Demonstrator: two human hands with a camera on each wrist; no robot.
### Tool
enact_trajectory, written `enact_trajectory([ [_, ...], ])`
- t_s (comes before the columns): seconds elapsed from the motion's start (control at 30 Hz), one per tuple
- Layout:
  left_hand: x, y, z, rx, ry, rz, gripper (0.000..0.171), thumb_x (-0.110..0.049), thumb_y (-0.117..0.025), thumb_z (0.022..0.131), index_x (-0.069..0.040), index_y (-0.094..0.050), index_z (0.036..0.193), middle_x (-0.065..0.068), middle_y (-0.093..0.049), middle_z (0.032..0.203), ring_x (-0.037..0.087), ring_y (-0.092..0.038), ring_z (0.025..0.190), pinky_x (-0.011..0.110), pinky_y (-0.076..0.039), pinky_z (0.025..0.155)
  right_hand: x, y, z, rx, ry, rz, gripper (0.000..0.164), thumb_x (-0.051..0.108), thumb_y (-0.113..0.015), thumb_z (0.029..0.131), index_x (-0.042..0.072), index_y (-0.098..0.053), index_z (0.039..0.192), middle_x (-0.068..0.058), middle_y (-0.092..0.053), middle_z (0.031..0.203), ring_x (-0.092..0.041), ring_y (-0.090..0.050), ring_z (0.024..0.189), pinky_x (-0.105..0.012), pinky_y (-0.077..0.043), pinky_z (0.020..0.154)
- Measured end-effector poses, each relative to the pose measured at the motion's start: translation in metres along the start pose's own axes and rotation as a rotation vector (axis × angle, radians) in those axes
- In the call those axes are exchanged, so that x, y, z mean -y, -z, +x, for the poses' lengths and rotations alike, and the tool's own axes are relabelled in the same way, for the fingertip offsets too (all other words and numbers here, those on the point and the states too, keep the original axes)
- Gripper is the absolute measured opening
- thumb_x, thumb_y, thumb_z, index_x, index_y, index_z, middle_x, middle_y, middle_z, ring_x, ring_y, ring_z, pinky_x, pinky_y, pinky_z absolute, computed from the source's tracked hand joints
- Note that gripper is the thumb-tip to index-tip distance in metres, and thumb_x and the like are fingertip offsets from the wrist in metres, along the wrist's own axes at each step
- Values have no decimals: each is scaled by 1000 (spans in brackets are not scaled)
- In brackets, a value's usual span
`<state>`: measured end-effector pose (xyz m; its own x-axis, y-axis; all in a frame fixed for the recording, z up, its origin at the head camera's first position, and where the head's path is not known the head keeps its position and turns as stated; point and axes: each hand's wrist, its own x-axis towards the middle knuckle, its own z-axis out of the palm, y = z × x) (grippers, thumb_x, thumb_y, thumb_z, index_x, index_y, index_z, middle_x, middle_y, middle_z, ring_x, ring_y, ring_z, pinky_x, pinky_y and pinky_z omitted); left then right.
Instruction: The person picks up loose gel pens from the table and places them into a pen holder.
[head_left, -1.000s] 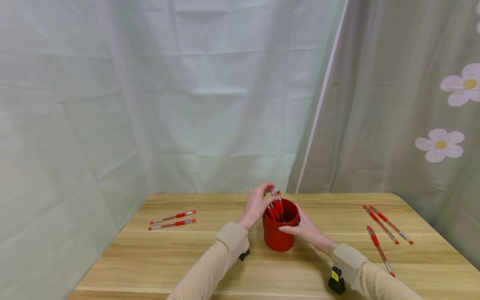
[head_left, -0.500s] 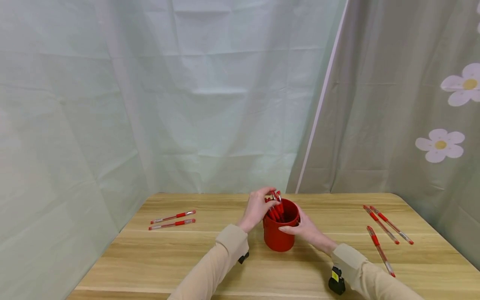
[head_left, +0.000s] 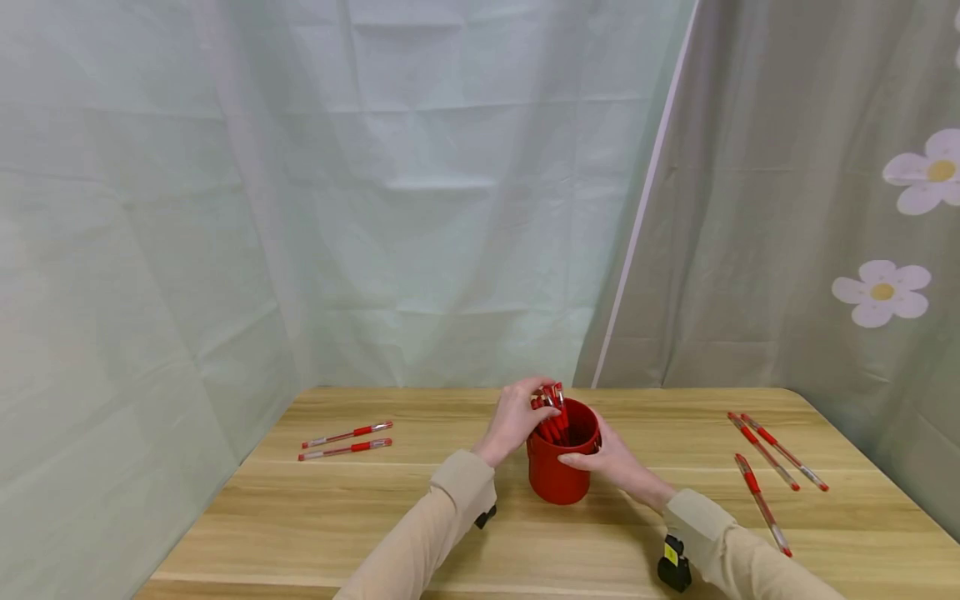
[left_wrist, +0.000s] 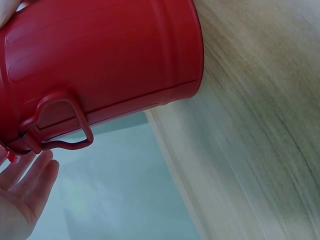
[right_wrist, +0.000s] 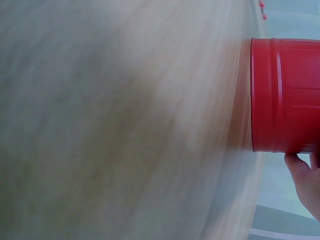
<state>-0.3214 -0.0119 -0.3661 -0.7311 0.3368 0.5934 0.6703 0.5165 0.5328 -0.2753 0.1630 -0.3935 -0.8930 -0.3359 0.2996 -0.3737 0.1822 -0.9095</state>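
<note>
A red metal pen holder (head_left: 558,479) stands upright on the table, a small wire loop handle on its side in the left wrist view. Several red pens (head_left: 557,421) lean inside it against the left part of the rim. Over that rim my left hand (head_left: 512,421) reaches in, thumb and fingers pinching a red pen among the others near their tops. My right hand (head_left: 618,458) grips the holder from the right, thumb over the front near the rim; its other fingers are mostly hidden behind. In the right wrist view, fingers (right_wrist: 302,175) lie against the holder's wall.
Two red pens (head_left: 347,450) lie side by side at the left of the wooden table (head_left: 300,533). To the right lie two more pens (head_left: 783,450), with a single pen (head_left: 763,505) nearer the front. A pale curtain (head_left: 450,208) hangs behind the table.
My left hand has come down a little toward the rim, lowering the pen among the others in the holder. The right hand and the holder have stayed in place.
</note>
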Motion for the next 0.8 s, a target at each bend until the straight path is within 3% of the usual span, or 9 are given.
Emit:
enact_trajectory([
  [0.3, -1, 1, 1, 19, 5, 4, 38, -5, -73, 75, -4, -61, 111, 7, -60, 106, 17, -56, 93, 23, -46, 75, 2, -1, 0, -12, 3, 1, 71, 7, -73, 76, -3, -32, 133, -18, -44, 124, -35, -41, 112, -39, -39, 88],
  [0.6, -1, 4, 1, 18, 11, -22, 39, -6, -72, 77, -3, -59, 113, 7, -59, 107, 18, -56, 92, 24, -46, 74, -28, 3, 7, -20, 20, 2, 71, 9, -74, 75, 3, -34, 134, -14, -46, 124, -32, -42, 112, -41, -38, 87],
  [0.8, 0, 9, 4, -25, -22, -42, 36, -10, -70, 80, -3, -58, 113, 9, -59, 110, 21, -57, 93, 28, -47, 76, -32, 3, 8, -23, 19, 9, 71, 14, -75, 74, 9, -36, 133, -10, -47, 124, -28, -42, 112, -42, -37, 89],
])
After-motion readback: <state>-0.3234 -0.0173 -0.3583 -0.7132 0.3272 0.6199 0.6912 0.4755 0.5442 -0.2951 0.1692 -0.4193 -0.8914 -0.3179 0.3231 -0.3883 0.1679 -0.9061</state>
